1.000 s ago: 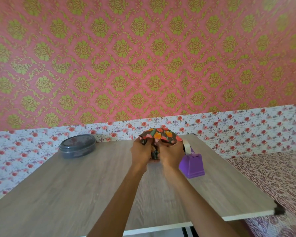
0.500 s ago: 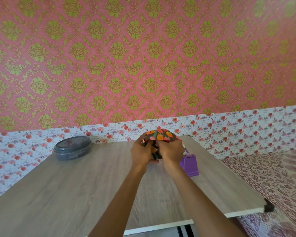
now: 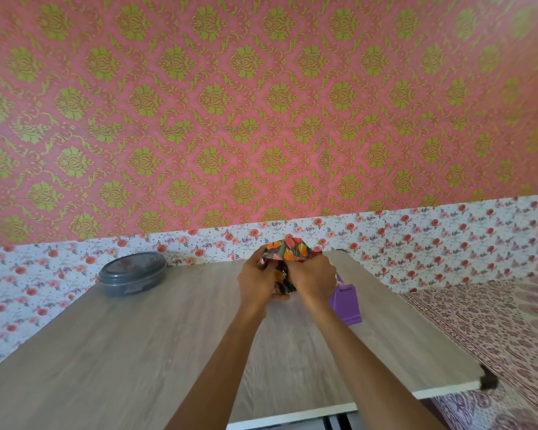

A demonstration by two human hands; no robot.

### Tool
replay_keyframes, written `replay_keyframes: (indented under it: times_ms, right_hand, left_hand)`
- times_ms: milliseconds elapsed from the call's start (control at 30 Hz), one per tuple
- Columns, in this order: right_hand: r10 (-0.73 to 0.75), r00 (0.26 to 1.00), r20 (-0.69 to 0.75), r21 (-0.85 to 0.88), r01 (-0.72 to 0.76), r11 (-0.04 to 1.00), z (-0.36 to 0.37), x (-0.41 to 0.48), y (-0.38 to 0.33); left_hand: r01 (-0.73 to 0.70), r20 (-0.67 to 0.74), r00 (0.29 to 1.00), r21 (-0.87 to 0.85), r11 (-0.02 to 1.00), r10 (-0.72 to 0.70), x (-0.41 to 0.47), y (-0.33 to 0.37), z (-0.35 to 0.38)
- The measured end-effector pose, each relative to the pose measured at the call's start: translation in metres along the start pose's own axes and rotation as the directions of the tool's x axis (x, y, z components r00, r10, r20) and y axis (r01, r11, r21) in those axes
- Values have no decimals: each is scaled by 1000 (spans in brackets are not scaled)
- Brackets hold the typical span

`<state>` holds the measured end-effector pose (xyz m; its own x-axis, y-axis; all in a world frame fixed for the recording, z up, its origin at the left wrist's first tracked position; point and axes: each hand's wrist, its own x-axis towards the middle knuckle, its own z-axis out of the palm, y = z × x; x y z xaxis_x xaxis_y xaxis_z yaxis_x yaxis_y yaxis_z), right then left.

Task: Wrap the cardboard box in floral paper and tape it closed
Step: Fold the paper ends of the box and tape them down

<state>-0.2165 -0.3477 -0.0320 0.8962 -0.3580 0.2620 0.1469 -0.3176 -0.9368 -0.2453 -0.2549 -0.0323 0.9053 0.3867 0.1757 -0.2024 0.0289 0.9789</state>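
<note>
Cardboard box (image 3: 289, 252) beside the tape dispenser (image 3: 347, 304) we judge light, its floral paper (image 3: 282, 276) crease-prone; left hand (image 3: 257, 283) and right hand (image 3: 312, 280) grip its end folds.

The floral paper (image 3: 288, 252) is dark with orange and red blooms. The table (image 3: 137, 352) is pale grey woodgrain; on it sit a purple tape dispenser (image 3: 347, 305) and a dark grey round container (image 3: 132, 274). Behind the table, the wallpaper (image 3: 261, 103) is pink with olive damask.
</note>
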Motion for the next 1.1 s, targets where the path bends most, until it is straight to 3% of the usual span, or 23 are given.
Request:
replay_keyframes:
  times_ms: [300, 500, 600, 700, 833, 1000, 1100]
  right_hand:
    - [-78, 996, 53, -60, 81, 995, -4, 2, 23]
    - [-23, 996, 89, -136, 35, 990, -20, -4, 27]
    - [43, 998, 48, 27, -45, 999, -26, -3, 20]
    - [43, 993, 107, 213, -65, 975, -19, 1, 16]
    - [-105, 992, 71, 230, 86, 969, -6, -1, 14]
    - [-256, 967, 17, 181, 249, 951, 0, -15, 6]
    - [-308, 951, -24, 151, 308, 939, 6, -18, 6]
  left_hand:
    - [48, -56, 997, -21, 999, -49, 1, 5, 4]
    - [65, -131, 989, 19, 998, -62, 3, 9, -2]
    - [95, -96, 991, -1, 995, -95, 4, 12, -8]
    - [69, -75, 995, -1, 998, -69, 7, 6, -14]
    - [-28, -150, 987, 158, 987, 52, 9, -5, -26]
    - [14, -267, 961, 317, 948, 75, 10, 1, -36]
    - [44, -321, 945, 323, 945, 66, 11, 1, -34]
